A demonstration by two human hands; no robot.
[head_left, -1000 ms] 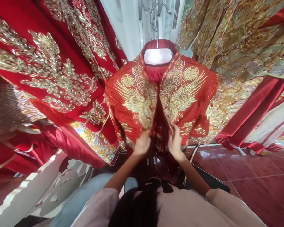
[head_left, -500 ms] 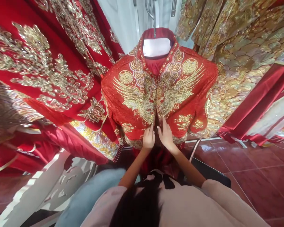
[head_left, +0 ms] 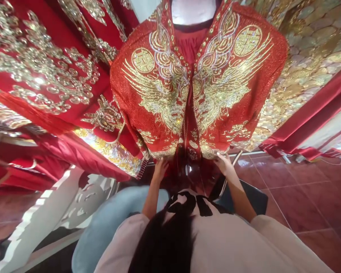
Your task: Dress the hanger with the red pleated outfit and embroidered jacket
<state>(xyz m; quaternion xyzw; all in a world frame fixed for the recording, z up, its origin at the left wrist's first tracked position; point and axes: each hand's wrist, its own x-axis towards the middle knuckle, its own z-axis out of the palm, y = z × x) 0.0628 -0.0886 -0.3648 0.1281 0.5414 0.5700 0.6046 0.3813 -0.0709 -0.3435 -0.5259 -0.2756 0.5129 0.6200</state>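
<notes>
In front of me hangs a red jacket (head_left: pixel 165 83) with gold embroidered wings and round emblems. Its front is parted, showing darker red fabric and a strip of trim inside. A white panel (head_left: pixel 193 11) fills the neck opening; the top of the collar is cut off by the frame. At the hem on the left side, my left hand (head_left: pixel 160 167) pinches the gold-trimmed edge. My right hand (head_left: pixel 225 165) holds the hem of the other front, thumb on top and fingers partly hidden behind the cloth.
Red drapery (head_left: pixel 53 41) with silver-gold beading hangs at left, gold scale-patterned cloth (head_left: pixel 307 72) at right. A white carved piece of furniture (head_left: pixel 42 212) and a blue-grey rounded form (head_left: pixel 108 223) are lower left. Red floor tiles (head_left: pixel 298 197) lie at right.
Both hands have moved apart from the middle of the front opening to the two sides of the hem. The jacket front has spread wider, and the jacket appears closer.
</notes>
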